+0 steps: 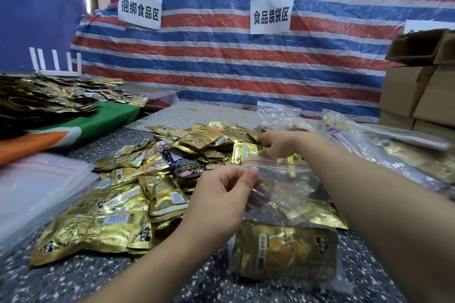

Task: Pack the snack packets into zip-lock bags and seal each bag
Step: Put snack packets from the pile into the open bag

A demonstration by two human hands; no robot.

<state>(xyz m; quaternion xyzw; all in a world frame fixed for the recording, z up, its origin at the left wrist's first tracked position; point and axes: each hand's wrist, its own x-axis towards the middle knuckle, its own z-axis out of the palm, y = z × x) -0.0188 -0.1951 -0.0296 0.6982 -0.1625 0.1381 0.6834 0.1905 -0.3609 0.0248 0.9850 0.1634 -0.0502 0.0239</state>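
A clear zip-lock bag (290, 179) with a red zip line stands in front of me, holding several gold snack packets; one large gold packet (285, 251) lies in its lower end. My left hand (221, 197) pinches the bag's left mouth edge. My right hand (280, 142) reaches past the bag's mouth and pinches a gold packet (246, 151) at the edge of the loose pile (138, 189) of gold packets spread over the speckled table (61, 280).
A stack of empty zip-lock bags (41, 179) lies at the left. Filled bags (394, 150) pile up at the right, cardboard boxes (418, 86) behind them. A second heap of packets (44, 98) sits on a green and orange cloth at far left. A striped tarp hangs behind.
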